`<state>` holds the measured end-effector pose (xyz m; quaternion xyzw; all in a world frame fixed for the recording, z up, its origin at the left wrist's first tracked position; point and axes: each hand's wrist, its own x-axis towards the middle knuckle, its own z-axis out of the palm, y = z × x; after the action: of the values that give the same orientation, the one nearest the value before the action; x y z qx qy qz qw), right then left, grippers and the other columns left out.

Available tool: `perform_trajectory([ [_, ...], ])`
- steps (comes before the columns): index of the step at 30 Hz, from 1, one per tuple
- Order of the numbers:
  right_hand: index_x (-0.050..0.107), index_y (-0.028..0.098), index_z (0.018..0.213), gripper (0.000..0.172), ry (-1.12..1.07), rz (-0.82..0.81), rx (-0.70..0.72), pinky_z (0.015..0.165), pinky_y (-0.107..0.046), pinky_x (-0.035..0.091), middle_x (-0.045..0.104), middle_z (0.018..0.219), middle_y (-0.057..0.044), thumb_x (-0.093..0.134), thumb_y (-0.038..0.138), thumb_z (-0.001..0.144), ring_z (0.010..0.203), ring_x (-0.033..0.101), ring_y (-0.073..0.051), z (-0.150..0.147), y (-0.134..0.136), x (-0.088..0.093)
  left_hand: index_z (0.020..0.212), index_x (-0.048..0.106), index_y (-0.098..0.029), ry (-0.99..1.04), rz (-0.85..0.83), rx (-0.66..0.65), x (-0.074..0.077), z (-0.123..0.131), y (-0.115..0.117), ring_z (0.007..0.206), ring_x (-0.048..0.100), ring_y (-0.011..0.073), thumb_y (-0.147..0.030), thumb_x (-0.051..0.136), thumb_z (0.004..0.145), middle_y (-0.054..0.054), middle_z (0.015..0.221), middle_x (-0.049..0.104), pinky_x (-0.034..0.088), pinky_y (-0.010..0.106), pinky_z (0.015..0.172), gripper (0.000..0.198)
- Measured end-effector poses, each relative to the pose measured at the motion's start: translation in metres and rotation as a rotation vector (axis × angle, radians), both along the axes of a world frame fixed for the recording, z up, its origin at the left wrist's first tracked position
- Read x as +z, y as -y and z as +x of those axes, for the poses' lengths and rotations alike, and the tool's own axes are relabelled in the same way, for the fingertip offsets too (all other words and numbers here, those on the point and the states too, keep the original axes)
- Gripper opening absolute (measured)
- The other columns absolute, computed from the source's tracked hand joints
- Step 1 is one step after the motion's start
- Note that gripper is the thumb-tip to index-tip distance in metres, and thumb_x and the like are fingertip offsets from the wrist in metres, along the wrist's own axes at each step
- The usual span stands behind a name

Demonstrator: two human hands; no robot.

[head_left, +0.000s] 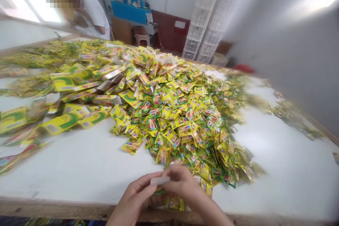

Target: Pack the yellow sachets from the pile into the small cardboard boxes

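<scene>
Near the table's front edge, my left hand (pixel 139 192) and my right hand (pixel 184 183) come together around a small carton, its pale flap (pixel 160 181) showing between the fingers. Fingers of both hands are closed on it, and most of the carton is hidden. Yellow-green candy packets (pixel 174 203) lie just below the hands. Beyond them rises a big heap of shiny packets (pixel 174 123). Flat and part-opened yellow cartons (pixel 62 122) with green curves pile up on the left.
The white table (pixel 103 169) has a wooden front edge (pixel 58 210). More packets (pixel 293 120) trail along the right side. A person in a white top (pixel 95 14) is at the far left. White crates (pixel 197 31) stand stacked behind the table, beside a blue-topped desk (pixel 131 12).
</scene>
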<state>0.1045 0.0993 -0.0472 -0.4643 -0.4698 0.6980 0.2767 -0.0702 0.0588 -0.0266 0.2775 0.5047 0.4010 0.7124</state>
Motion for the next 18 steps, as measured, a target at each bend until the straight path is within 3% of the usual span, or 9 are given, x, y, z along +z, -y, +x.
perform_trajectory([
  [3,0.075,0.021,0.084,0.013,0.116,0.297,-0.067,0.057,-0.023,0.041,0.064,0.068,0.001,0.068,0.016,0.073,0.061,0.054,-0.013,-0.006,0.004,0.004,0.117,0.068,-0.024,-0.138,0.061,0.007,-0.004,-0.004,-0.001,0.116,0.061,0.0282,-0.034,0.066,0.082,0.006,0.122,0.07,0.04,0.043,0.107,0.037],
  [5,0.078,0.024,0.09,0.016,0.114,0.443,-0.067,0.069,-0.026,0.045,0.071,0.077,-0.002,0.065,0.021,0.081,0.072,0.059,-0.016,-0.006,0.001,0.011,0.112,0.071,-0.024,-0.266,0.117,0.054,-0.015,-0.009,-0.001,0.114,0.063,0.0265,-0.039,0.066,0.082,0.005,0.119,0.072,0.044,0.039,0.105,0.034],
  [7,0.079,0.026,0.093,0.017,0.057,0.464,-0.031,0.076,-0.029,0.046,0.074,0.078,-0.003,0.064,0.029,0.086,0.076,0.062,-0.018,-0.005,-0.003,0.016,0.107,0.074,-0.025,-0.385,0.184,0.072,-0.027,-0.013,0.001,0.113,0.063,0.0257,-0.042,0.068,0.081,0.004,0.116,0.074,0.046,0.035,0.104,0.032],
  [9,0.08,0.024,0.09,0.016,0.044,0.414,-0.045,0.072,-0.028,0.047,0.073,0.074,-0.003,0.069,0.034,0.082,0.072,0.062,-0.018,-0.005,-0.006,0.016,0.105,0.075,-0.025,-0.46,0.245,0.066,-0.035,-0.013,0.002,0.113,0.064,0.0251,-0.043,0.067,0.081,0.003,0.115,0.074,0.046,0.033,0.103,0.031],
  [14,0.079,0.021,0.08,0.015,0.079,0.237,-0.159,0.054,-0.023,0.044,0.069,0.063,-0.001,0.078,0.034,0.072,0.055,0.057,-0.014,-0.009,-0.004,0.006,0.105,0.076,-0.026,-0.534,0.32,0.09,-0.032,-0.006,-0.004,0.102,0.068,0.0243,-0.04,0.067,0.082,0.003,0.107,0.076,0.055,0.03,0.091,0.027],
  [18,0.079,0.023,0.079,0.008,0.116,0.448,-0.174,0.065,-0.027,0.049,0.072,0.07,-0.003,0.077,0.03,0.076,0.065,0.064,-0.017,-0.007,0.002,0.004,0.094,0.079,-0.028,-0.588,0.588,-0.009,-0.027,-0.009,-0.009,0.091,0.071,0.0225,-0.03,0.066,0.085,0.004,0.097,0.077,0.057,0.029,0.083,0.016],
])
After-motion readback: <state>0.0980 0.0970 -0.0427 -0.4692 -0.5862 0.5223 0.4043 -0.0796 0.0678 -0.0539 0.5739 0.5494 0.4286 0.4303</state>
